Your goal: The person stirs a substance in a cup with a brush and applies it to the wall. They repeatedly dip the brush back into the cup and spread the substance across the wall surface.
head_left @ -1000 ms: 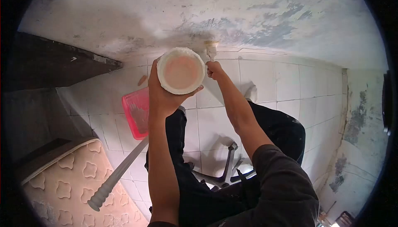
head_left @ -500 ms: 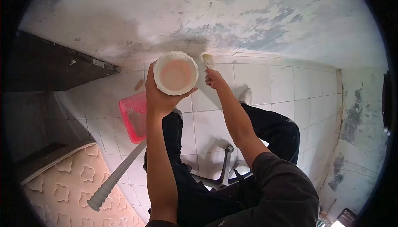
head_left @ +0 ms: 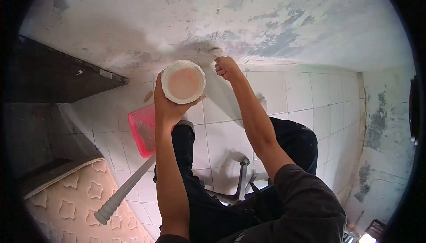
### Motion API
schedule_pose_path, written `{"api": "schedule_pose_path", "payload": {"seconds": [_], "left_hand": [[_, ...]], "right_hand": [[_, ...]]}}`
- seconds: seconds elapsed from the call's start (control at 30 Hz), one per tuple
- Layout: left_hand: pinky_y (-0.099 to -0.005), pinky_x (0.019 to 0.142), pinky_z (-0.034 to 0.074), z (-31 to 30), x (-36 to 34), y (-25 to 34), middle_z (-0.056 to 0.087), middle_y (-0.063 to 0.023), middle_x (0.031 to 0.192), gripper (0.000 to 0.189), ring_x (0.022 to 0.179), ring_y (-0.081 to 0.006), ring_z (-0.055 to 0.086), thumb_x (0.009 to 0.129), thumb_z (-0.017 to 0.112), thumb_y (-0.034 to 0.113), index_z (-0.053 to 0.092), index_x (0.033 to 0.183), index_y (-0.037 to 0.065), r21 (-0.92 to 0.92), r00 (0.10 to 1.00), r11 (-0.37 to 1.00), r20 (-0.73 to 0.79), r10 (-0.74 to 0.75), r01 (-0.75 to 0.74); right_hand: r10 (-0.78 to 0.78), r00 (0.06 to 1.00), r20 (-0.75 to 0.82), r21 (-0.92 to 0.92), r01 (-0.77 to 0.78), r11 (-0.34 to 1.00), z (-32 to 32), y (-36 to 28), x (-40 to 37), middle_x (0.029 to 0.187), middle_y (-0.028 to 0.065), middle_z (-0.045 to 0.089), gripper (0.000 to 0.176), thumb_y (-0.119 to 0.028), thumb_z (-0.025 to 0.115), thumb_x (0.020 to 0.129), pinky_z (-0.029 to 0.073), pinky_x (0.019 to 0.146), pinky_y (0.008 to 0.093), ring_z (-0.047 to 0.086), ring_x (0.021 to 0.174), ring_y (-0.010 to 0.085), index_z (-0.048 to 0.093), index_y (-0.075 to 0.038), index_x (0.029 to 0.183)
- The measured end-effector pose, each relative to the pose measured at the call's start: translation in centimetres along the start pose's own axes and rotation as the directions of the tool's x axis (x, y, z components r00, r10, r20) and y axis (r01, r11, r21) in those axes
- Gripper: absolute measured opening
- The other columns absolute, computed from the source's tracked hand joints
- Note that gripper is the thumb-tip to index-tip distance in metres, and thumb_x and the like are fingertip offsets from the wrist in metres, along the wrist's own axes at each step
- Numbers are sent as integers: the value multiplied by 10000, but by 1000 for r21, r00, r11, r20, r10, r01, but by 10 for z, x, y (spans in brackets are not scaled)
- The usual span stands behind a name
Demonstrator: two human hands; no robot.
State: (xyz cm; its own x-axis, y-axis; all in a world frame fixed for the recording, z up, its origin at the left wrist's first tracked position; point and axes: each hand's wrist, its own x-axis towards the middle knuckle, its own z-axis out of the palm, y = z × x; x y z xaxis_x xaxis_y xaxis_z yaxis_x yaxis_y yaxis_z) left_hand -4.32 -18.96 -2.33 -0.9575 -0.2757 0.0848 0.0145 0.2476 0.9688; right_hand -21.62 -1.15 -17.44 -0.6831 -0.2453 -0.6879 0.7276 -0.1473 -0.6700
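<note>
My left hand (head_left: pixel 171 106) is wrapped round a white tub (head_left: pixel 202 72), whose rim is crusted with paint. Pale pinkish paint (head_left: pixel 184 83) shows inside it. To the right, my right hand (head_left: pixel 228 68) grips a paintbrush (head_left: pixel 216 52) by its handle. The brush head is at the low part of the wall (head_left: pixel 177 25), just above the floor tiles, and seems to touch it. Patchy white and grey marks cover that wall around the brush.
A pink tray (head_left: pixel 141 138) and a grey ribbed pole (head_left: pixel 124 193) lie left of my legs. Further left are a dark wooden panel (head_left: pixel 66 69) and a patterned mattress (head_left: pixel 75 207). A chair base (head_left: pixel 242 178) stands on the white tiles (head_left: pixel 266 87) beneath me.
My right hand has raised the brush from near the floor edge onto the wall, slightly left. The tub in my left hand has shifted a little left and down in view.
</note>
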Motion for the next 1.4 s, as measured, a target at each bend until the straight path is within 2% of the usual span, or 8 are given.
{"api": "schedule_pose_path", "payload": {"seconds": [0.47, 0.57, 0.8, 0.83, 0.9, 1.0, 1.2, 1.4], "left_hand": [[-368, 924, 478, -2, -1, 2, 594, -95, 1124, 782, 1045, -233, 582, 537, 932, 149, 506, 1182, 33, -36, 999, 999, -12, 39, -40], [-365, 927, 477, -2, -1, 2, 594, -94, 1130, 778, 1050, -230, 581, 545, 927, 137, 500, 1186, 32, -28, 999, 998, 6, 48, -48], [-357, 924, 478, -3, -1, 4, 597, -97, 1136, 774, 1061, -224, 578, 543, 926, 124, 502, 1184, 30, -8, 998, 998, -11, 62, -62], [-357, 924, 478, -4, -1, 4, 597, -97, 1136, 774, 1061, -224, 578, 543, 926, 124, 502, 1184, 30, -8, 998, 998, -11, 59, -59], [-357, 925, 477, -5, -1, 6, 597, -93, 1136, 781, 1061, -223, 577, 539, 928, 125, 502, 1187, 33, -61, 999, 997, -16, 34, -35], [-356, 928, 476, -5, -1, 4, 598, -90, 1138, 784, 1057, -221, 579, 537, 929, 121, 503, 1190, 38, -11, 999, 999, -27, 43, -44], [-367, 926, 480, -5, -1, 0, 599, -97, 1142, 811, 1055, -232, 584, 521, 938, 152, 502, 1195, 41, 27, 999, 999, -22, 34, -33], [-376, 931, 478, -4, -1, 0, 600, -104, 1130, 825, 1051, -236, 585, 513, 942, 171, 499, 1197, 42, 12, 1000, 1000, -20, 20, -20]], "right_hand": [[-125, 991, -55, -61, 122, 991, -7, -1, -140, 573, 16, 429, 291, -268, 450, 948, 247, 335, 272, 336, 394, 93, 484, -53, 756], [-744, 668, -39, -560, 602, 569, -19, 49, -111, 605, 226, 551, 324, -274, 475, 956, 419, 494, 428, 576, 520, 357, 504, 38, 873], [-800, 600, -21, -678, 579, 453, -9, 75, -114, 602, 189, 549, 205, -143, 586, 900, 407, 443, 435, 541, 459, 321, 453, 11, 924], [-798, 602, -22, -678, 578, 455, -8, 76, -115, 602, 189, 549, 205, -143, 586, 900, 407, 443, 435, 541, 459, 321, 453, 11, 924], [-432, 894, -117, -289, 385, 876, -8, 78, -116, 614, 61, 500, 210, -122, 592, 907, 342, 366, 321, 442, 425, 139, 407, -43, 967], [-256, 960, -112, -23, 255, 967, -14, 82, -107, 686, 69, 540, 240, -115, 609, 885, 358, 340, 310, 516, 510, 107, 409, -35, 990], [-218, 927, -306, -434, 68, 898, -32, 96, -32, 609, 17, 438, 177, -76, 626, 828, 269, 337, 287, 359, 413, 103, 462, -14, 803], [-74, 943, -324, -272, -18, 962, -43, 78, 31, 719, 138, 555, 160, -72, 595, 774, 387, 376, 353, 514, 518, 197, 541, 76, 804]]}}
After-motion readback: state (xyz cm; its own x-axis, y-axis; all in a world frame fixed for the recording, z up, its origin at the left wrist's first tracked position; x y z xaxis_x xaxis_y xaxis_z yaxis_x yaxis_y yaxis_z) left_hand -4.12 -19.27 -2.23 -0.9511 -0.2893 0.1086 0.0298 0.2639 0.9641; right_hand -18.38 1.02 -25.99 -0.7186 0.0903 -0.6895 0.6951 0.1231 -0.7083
